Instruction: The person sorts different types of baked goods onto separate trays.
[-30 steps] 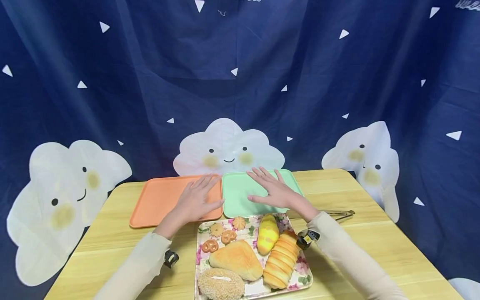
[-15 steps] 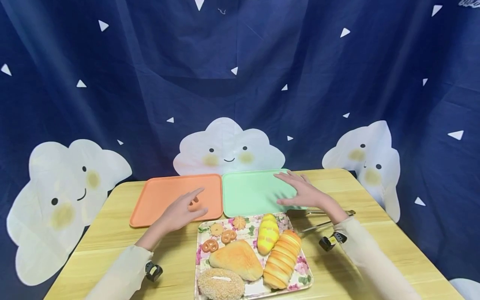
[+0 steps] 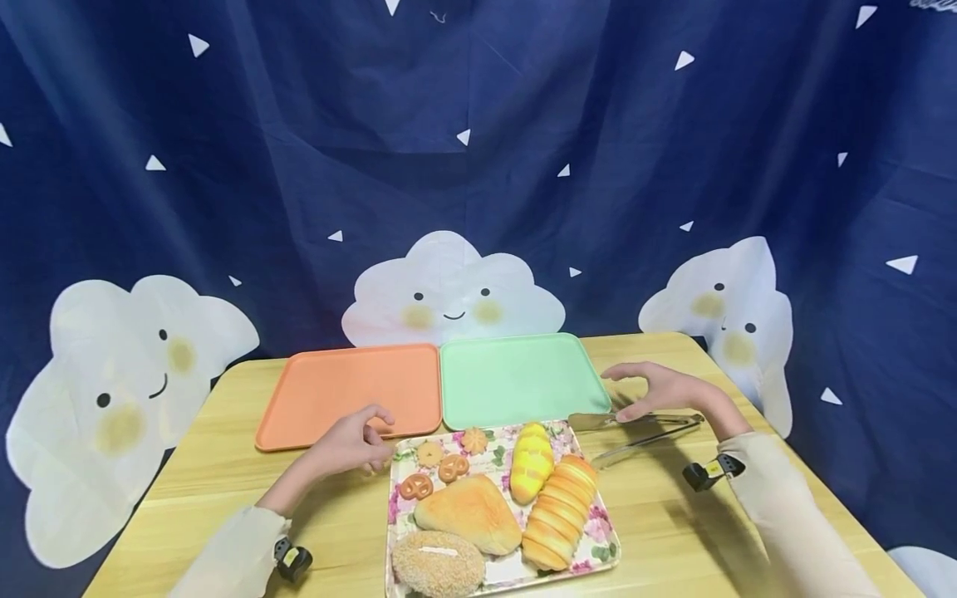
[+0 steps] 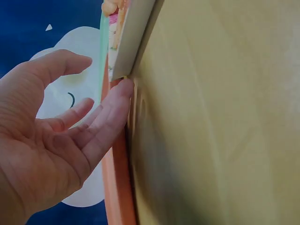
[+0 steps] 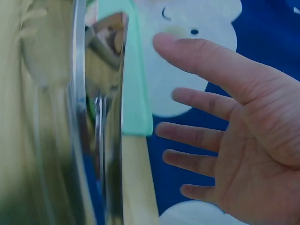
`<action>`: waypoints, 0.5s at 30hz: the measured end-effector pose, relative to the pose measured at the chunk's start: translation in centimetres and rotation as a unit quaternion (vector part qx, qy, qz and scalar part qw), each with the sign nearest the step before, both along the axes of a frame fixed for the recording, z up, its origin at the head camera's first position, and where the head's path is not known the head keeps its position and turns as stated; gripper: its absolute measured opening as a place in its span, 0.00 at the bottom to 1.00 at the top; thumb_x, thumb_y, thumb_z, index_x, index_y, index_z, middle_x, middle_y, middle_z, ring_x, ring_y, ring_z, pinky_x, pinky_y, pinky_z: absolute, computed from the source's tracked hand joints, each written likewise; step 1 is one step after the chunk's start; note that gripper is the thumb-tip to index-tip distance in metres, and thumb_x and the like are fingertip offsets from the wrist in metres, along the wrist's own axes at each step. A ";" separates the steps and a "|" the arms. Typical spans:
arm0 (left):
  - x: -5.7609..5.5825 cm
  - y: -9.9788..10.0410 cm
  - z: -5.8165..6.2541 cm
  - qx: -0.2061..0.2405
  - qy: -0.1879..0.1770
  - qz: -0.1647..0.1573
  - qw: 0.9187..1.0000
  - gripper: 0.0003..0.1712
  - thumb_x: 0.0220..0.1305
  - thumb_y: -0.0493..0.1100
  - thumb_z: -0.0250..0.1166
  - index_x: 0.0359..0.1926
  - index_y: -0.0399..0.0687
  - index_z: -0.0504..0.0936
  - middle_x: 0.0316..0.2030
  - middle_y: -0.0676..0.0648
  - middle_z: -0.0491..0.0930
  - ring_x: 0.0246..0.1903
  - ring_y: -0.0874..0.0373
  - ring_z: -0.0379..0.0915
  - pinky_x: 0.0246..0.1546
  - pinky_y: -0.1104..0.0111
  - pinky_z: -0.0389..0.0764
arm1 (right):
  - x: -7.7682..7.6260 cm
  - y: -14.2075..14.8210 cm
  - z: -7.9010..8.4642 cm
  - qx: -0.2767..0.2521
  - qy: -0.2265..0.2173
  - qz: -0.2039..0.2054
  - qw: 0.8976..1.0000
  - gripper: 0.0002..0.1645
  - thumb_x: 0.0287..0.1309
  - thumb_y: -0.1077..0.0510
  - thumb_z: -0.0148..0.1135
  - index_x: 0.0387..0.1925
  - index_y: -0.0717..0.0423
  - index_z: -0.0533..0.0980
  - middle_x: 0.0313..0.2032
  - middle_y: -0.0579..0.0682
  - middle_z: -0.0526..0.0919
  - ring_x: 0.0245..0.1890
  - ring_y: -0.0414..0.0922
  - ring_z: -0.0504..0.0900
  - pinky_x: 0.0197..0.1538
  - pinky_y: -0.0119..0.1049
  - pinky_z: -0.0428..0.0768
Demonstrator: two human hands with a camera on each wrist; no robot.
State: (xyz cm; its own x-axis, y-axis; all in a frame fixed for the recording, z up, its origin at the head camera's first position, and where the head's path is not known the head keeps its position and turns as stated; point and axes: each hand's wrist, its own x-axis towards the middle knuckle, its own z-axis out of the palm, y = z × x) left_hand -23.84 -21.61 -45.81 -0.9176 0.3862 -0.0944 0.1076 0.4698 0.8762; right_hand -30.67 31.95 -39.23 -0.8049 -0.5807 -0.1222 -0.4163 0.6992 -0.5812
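My right hand (image 3: 661, 389) hovers at the metal tongs (image 3: 586, 422), fingers spread and holding nothing. The tongs lie with arms apart on the table, right of the floral tray; in the right wrist view the tongs (image 5: 78, 93) stand left of the fingers. My left hand (image 3: 350, 446) is at the floral tray's (image 3: 605, 558) far left corner, fingers loosely bent. In the left wrist view its fingertips (image 4: 125, 88) are right at that corner. On the tray lie a ridged roll (image 3: 561, 512), a yellow roll (image 3: 532, 463), a triangular bun (image 3: 471, 512) and a sugared oval bread (image 3: 439, 565).
Behind the floral tray, an orange tray (image 3: 351, 390) and a mint green tray (image 3: 523, 378) lie side by side on the wooden table (image 3: 710, 515). Small pretzels (image 3: 415, 487) and cookies (image 3: 429, 453) sit at the floral tray's far left. A blue curtain (image 3: 463, 191) hangs behind.
Both hands have come away from over the orange and green trays. The left has drawn back toward the floral tray's corner; the right has moved right, to the tongs. The tongs show more fully.
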 end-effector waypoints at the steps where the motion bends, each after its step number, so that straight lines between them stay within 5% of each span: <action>1: 0.1 0.0 -0.1 0.007 -0.012 -0.001 1.000 0.29 0.61 0.37 0.70 0.59 0.33 0.68 0.29 0.41 0.83 0.26 0.51 0.83 0.27 0.62 0.86 | 0.0 0.4 -0.1 0.002 -0.013 0.004 1.000 0.49 0.51 0.49 0.79 0.70 0.63 0.68 0.67 0.67 0.72 0.69 0.69 0.67 0.66 0.71 0.68; 9: 0.3 0.3 -1.0 0.032 -0.051 -0.002 0.998 0.27 0.59 0.35 0.69 0.57 0.32 0.70 0.26 0.41 0.86 0.25 0.47 0.86 0.28 0.58 0.88 | 0.2 2.1 -0.8 0.007 -0.114 0.023 0.993 0.47 0.50 0.56 0.79 0.68 0.66 0.68 0.63 0.70 0.74 0.66 0.71 0.69 0.64 0.72 0.69; 15: 0.4 0.6 -1.4 0.046 -0.058 -0.004 0.997 0.25 0.60 0.34 0.68 0.55 0.31 0.70 0.24 0.41 0.84 0.24 0.49 0.85 0.26 0.60 0.88 | 0.5 2.3 -1.3 0.020 -0.118 0.036 0.992 0.45 0.45 0.58 0.81 0.64 0.65 0.72 0.59 0.66 0.77 0.59 0.64 0.74 0.62 0.62 0.74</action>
